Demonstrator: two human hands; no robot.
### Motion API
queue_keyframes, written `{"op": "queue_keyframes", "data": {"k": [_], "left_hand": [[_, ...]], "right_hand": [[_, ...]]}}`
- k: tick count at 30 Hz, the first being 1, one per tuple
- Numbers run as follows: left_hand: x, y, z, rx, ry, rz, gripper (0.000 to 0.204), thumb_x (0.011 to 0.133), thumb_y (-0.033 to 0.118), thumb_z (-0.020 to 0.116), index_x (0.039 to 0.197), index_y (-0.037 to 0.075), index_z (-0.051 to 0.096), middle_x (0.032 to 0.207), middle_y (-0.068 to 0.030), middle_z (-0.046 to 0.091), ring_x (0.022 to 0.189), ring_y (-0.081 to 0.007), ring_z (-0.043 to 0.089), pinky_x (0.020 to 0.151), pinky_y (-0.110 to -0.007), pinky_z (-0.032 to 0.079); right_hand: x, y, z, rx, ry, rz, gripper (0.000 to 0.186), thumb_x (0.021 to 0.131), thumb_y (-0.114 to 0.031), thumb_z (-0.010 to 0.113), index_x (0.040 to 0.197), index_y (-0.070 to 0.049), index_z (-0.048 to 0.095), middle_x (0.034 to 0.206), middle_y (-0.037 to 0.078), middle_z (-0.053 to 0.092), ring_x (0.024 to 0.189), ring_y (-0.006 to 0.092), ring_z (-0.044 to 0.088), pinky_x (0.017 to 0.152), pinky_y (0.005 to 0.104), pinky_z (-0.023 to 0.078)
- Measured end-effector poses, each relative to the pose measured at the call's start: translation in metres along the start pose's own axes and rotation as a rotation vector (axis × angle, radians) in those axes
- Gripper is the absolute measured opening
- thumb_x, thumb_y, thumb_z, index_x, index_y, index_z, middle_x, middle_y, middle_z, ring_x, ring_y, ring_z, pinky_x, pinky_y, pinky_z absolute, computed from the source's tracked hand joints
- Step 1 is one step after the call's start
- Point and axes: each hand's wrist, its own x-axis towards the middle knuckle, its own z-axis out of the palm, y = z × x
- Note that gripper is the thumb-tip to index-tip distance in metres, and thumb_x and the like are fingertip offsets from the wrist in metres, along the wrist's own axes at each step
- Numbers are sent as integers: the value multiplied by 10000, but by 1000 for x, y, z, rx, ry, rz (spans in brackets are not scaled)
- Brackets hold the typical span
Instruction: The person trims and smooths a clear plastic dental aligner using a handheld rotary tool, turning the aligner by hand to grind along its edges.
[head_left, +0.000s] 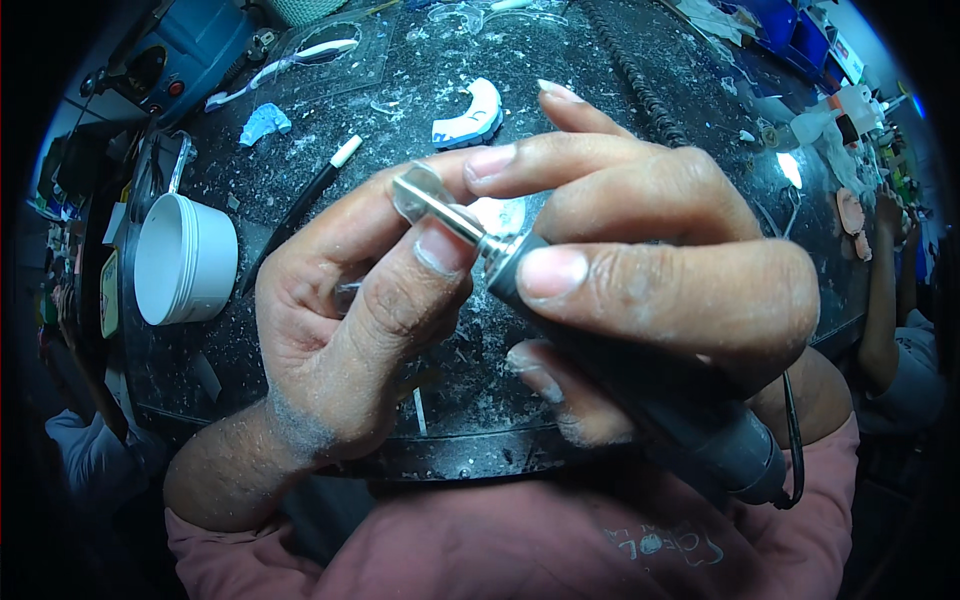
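My left hand [335, 300] is closed, pinching a small clear plastic piece [418, 190] between thumb and index finger. Its full shape is hidden by the fingers. My right hand [665, 260] is wrapped round a black rotary handpiece [640, 385] that slants up toward the left hand. The metal shank [455, 218] at its front reaches to the clear piece and seems to lie against it; the exact contact is unclear. A right fingertip rests close to the left index finger. Beyond the hands lies a white, curved dental model [470, 118] with a blue side.
White dust covers the dark bench [330, 130]. A white tub [190, 262] stands left, near a black pen-like tool [310, 195], a blue fragment [265, 123] and a toothbrush [290, 68]. A blue machine [195, 45] sits far left. Pink models [850, 212] and a co-worker's arm [882, 290] are right.
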Motion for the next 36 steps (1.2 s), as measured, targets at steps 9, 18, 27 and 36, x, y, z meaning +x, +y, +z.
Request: {"op": "queue_keyframes", "data": {"k": [9,18,27,36], "left_hand": [[-1,-3,0,-11,-22,16,515,884,253,546,1259,-61,385,1154,-140,536,1016,-171,557,869,-301,456],[3,-6,4,85,-46,192,371,917,209,506,1220,0,456,1076,-101,577,958,-122,569,828,-276,468],[8,-8,2,196,-51,308,414,913,195,501,1226,-71,446,1228,-159,510,1094,-176,507,925,-303,402],[10,-5,2,226,-4,287,421,894,177,526,1215,-87,455,1238,-168,506,1078,-178,518,926,-285,393]], "right_hand": [[-7,-3,-1,-70,34,28,337,730,-260,681,984,-59,590,998,68,563,1021,212,557,1022,452,317],[8,-13,-11,28,-153,122,336,770,-74,666,1038,-85,463,953,131,533,994,336,585,992,542,328],[1,-16,-7,21,-38,250,246,753,-118,668,960,-28,571,973,67,541,1061,229,539,1029,454,313],[18,-27,-25,-95,-328,317,293,740,-92,661,1017,-51,573,1052,61,535,1083,206,519,1062,453,265]]}}
